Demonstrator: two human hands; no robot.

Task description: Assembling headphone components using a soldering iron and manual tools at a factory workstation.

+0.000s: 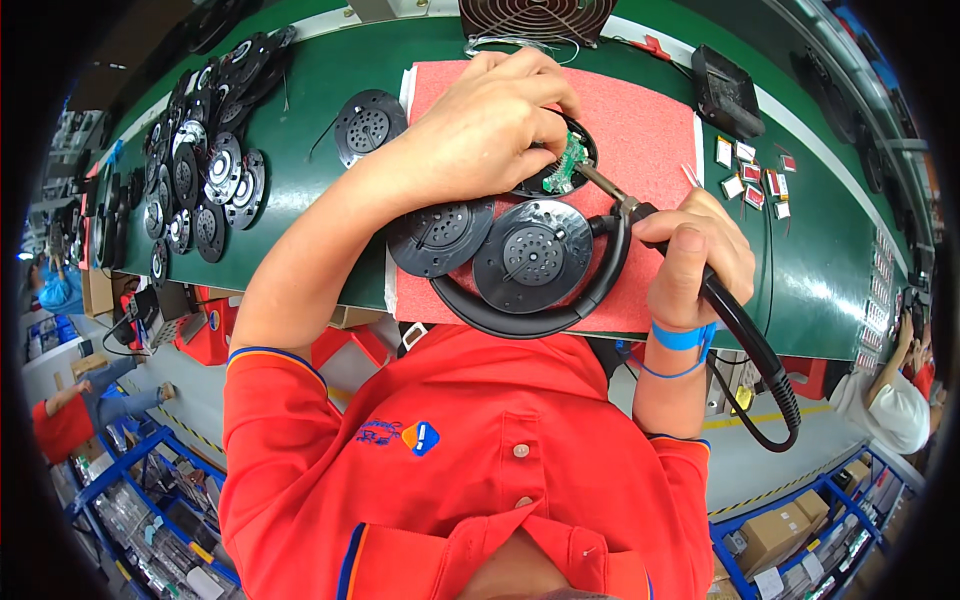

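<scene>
My right hand (700, 250) is wrapped round the black handle of a soldering iron (715, 290). The iron's metal tip reaches left to a green circuit board (570, 165), which sits in a round black headphone ear cup (588, 135). Over the cup's left side bends my left hand (500, 125), thumb and fingers closed beside the board; what they pinch is hidden. The black headband (520, 325) curves below, toward me. Two round black speaker plates with hole patterns, a left one (440, 235) and a right one (535, 255), lie within its loop and overlap its edge.
A pink mat (650, 120) covers part of the green bench (330, 70). Many speaker plates (210, 180) are heaped at left, with another plate (368, 125) beside the mat. At right are small batteries (755, 180) and a black tray (725, 90). A fan grille (537, 20) stands behind.
</scene>
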